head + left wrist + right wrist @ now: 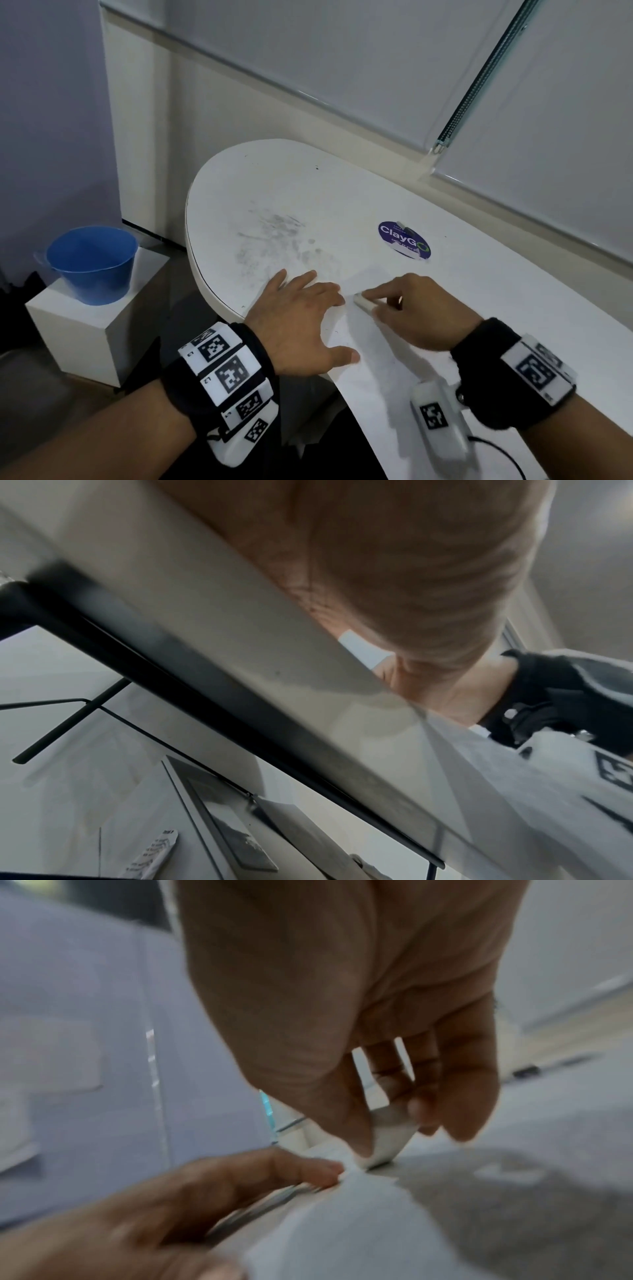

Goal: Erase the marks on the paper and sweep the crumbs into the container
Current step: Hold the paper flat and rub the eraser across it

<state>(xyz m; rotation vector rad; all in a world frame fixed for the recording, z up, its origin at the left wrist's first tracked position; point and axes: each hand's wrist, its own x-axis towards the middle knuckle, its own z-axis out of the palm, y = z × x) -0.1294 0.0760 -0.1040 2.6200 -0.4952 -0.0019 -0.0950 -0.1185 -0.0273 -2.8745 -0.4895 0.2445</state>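
A white sheet of paper (pixel 376 349) lies on the white table (pixel 496 281) and hangs over its near edge. My left hand (pixel 301 318) lies flat on the paper with fingers spread, pressing it down. My right hand (pixel 411 308) pinches a small white eraser (pixel 362 301) between thumb and fingers, its end on the paper just right of the left fingertips. The right wrist view shows the eraser (pixel 387 1139) tilted, touching the paper (pixel 359 1231) beside a left finger (pixel 274 1169). A blue bucket (pixel 90 263) stands on a white box to the left, below the table.
Grey smudges (pixel 270 240) cover the tabletop beyond my hands. A purple round sticker (pixel 404 240) is stuck further right. The white box (pixel 78 329) under the bucket sits on the floor. A wall and window blinds run behind the table.
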